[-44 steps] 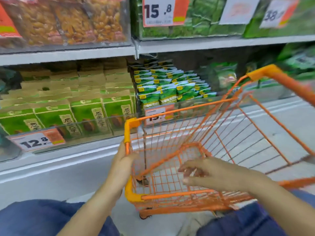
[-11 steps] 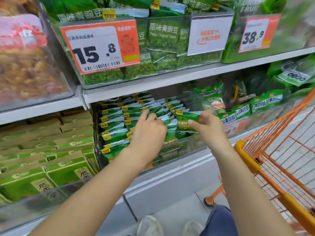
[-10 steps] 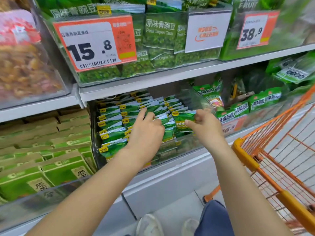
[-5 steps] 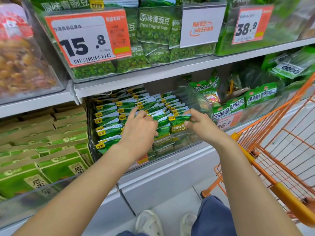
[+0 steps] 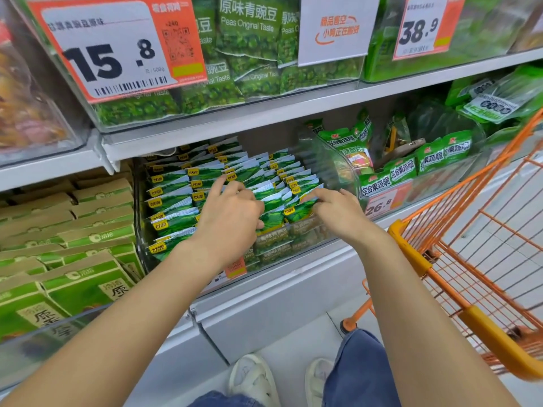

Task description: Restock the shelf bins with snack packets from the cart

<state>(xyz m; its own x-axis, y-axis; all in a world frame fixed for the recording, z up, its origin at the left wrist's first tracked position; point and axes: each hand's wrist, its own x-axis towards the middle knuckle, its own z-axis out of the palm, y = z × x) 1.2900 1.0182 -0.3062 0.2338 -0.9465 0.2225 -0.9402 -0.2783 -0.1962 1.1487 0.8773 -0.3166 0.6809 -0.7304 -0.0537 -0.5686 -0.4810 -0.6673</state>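
Note:
A clear shelf bin (image 5: pixel 333 167) on the middle shelf holds several rows of small green snack packets (image 5: pixel 176 201) with yellow tags. My left hand (image 5: pixel 232 214) rests on the middle rows, index finger stretched out, the other fingers pressing down among the packets. My right hand (image 5: pixel 338 211) pinches one green packet (image 5: pixel 296 211) at the front of the right-hand row, low in the bin. The orange wire cart (image 5: pixel 411 245) stands at my right; what I see of its basket holds no packets.
Green and tan boxes (image 5: pixel 73 239) fill the bin to the left. Larger green bags (image 5: pixel 405 168) sit in the bin to the right, behind a 26.8 tag. The upper shelf (image 5: pixel 293 110) with pea bags overhangs closely. My feet (image 5: pixel 252 380) are on the floor below.
My right hand has brought the packet down and forward into the front of the right row. My left hand has shifted slightly on the rows. The view has moved closer to the bin.

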